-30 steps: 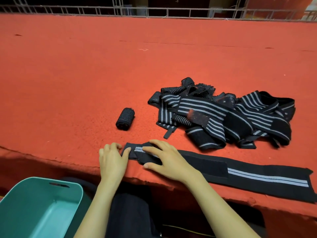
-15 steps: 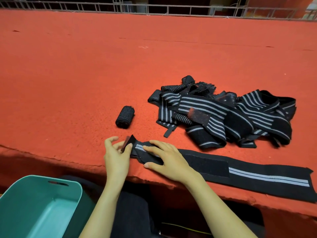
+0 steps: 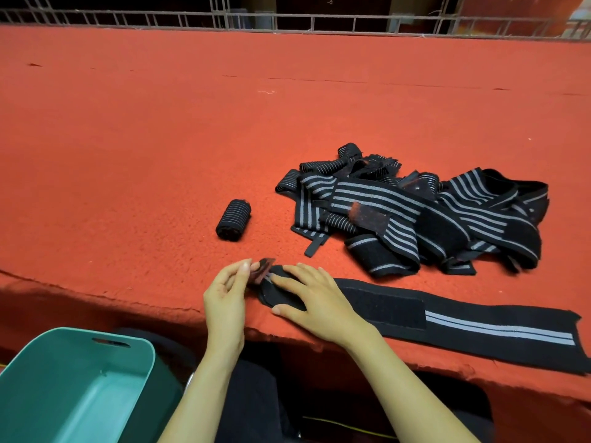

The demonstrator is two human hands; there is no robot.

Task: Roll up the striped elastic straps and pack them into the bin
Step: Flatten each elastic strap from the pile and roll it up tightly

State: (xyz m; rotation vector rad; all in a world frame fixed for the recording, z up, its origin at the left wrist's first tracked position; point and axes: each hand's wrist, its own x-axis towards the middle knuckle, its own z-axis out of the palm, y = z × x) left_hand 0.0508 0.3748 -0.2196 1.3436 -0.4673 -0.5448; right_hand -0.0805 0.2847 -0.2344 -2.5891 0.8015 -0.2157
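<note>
We are starting a roll, our left hand (image 3: 227, 294) pinching the end of the flat black striped elastic strap (image 3: 463, 321) while our flat right hand (image 3: 315, 298) is pinning it.

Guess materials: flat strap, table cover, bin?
Flat strap: looks like woven elastic, matte black with grey stripes; its fuzzy darker patch suggests hook-and-loop.
Table cover: red felt-like cloth, napped, frayed front edge.
Bin: probably moulded plastic, smooth teal with slight sheen, cut-out handle.
</note>
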